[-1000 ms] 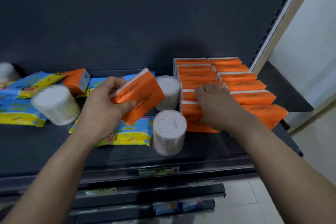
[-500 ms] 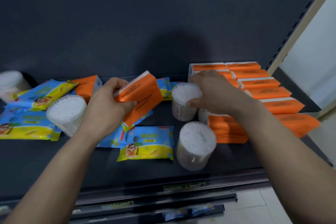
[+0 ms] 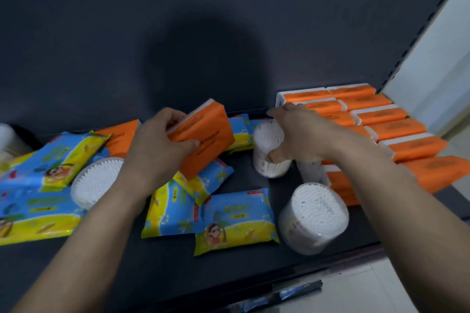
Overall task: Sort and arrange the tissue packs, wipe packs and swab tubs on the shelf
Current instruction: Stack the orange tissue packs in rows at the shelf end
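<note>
Head view: the left hand [image 3: 157, 150] clamps an orange tissue pack [image 3: 206, 140] by one short end, thumb on its face. It is lifted off the shelf [image 3: 101, 262], well left of the sorted orange row [image 3: 396, 129]. The right hand [image 3: 302, 134] curls over a swab tub [image 3: 267, 134] standing just left of that row, fingers behind and thumb in front. The pack looks light and soft with a slick wrapper, so holding it across the narrow sides seems best. The tub looks light, rigid and smooth, and is best gripped round its wall.
</note>
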